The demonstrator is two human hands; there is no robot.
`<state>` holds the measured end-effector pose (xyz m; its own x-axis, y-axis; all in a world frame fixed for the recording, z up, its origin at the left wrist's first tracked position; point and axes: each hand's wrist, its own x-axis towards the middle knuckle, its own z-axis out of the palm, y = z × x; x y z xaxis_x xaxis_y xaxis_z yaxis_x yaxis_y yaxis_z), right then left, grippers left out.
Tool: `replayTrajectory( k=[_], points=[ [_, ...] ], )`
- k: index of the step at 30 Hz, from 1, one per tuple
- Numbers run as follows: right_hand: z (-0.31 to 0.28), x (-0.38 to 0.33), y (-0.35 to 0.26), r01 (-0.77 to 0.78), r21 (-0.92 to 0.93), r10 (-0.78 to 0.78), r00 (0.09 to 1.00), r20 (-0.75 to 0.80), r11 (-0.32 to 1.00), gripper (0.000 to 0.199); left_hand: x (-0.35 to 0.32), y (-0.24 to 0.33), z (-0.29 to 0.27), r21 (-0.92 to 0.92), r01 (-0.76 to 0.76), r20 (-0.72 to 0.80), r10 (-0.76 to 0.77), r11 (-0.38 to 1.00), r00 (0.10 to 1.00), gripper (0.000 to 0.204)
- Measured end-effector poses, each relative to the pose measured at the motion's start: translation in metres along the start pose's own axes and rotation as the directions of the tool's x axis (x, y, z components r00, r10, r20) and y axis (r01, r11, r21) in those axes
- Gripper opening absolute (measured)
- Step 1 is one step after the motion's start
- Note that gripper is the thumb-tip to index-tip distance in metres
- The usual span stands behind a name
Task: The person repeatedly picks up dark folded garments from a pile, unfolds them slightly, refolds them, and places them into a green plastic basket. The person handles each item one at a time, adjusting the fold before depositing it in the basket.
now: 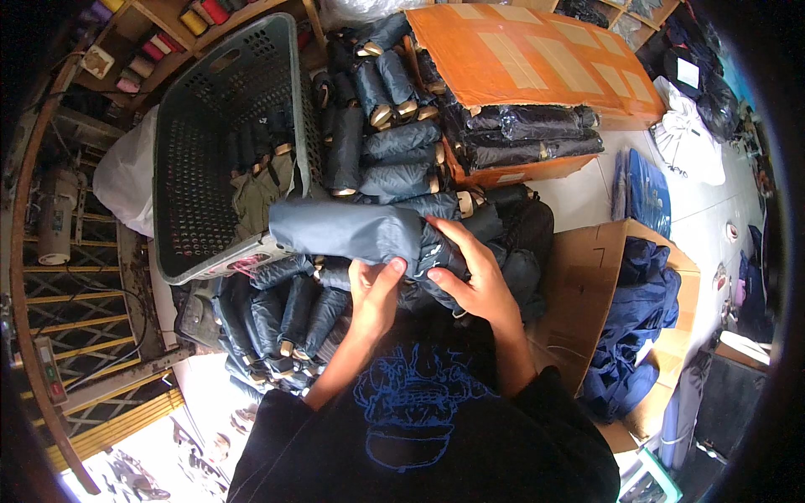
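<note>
A rolled grey-blue cloth bundle (pixel 344 230), shaped like a folded umbrella in a sleeve, lies crosswise in front of my chest. My left hand (pixel 375 289) grips it from below, with the thumb pressed on its near side and the other fingers mostly hidden. At its right end, my right hand (pixel 480 272) curves thumb and fingers around a darker section (pixel 442 251) with light printing. Beneath and beyond my hands is a heap of similar dark bundles (pixel 402 142), many with pale beige ends. More bundles (pixel 289 314) are piled to the left of my left forearm.
A dark perforated plastic basket (pixel 302 109) tilts at the left, with a few bundles and olive cloth inside. An orange-brown carton (pixel 537 59) holds plastic-wrapped black packs. Right of me, an opened cardboard box (pixel 583 310) contains navy fabric (pixel 633 327). Thread spools (pixel 214 10) sit on shelves.
</note>
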<state>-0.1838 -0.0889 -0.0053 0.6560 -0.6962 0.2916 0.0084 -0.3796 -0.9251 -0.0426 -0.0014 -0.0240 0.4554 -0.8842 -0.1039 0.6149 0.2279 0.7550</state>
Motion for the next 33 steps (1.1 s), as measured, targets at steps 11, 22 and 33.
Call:
replayTrajectory(
  k=[11, 22, 33],
  points=[
    [-0.013, 0.000, -0.001, -0.026, -0.011, 0.027, 0.991, 0.132, 1.000, 0.057, 0.014, 0.013, -0.025, 0.356, -0.026, 0.169, -0.037, 0.934, 0.985, 0.029],
    [0.000, 0.001, 0.005, 0.033, 0.020, -0.034, 0.998, 0.044, 0.999, 0.056, 0.016, -0.004, -0.029, 0.252, -0.091, 0.152, 0.054, 0.963, 0.987, 0.042],
    [-0.005, -0.001, 0.000, -0.027, 0.040, 0.023, 0.994, 0.106, 0.999, 0.061, 0.018, 0.018, -0.029, 0.539, -0.190, 0.293, 0.029, 0.821, 0.956, 0.033]
  ],
)
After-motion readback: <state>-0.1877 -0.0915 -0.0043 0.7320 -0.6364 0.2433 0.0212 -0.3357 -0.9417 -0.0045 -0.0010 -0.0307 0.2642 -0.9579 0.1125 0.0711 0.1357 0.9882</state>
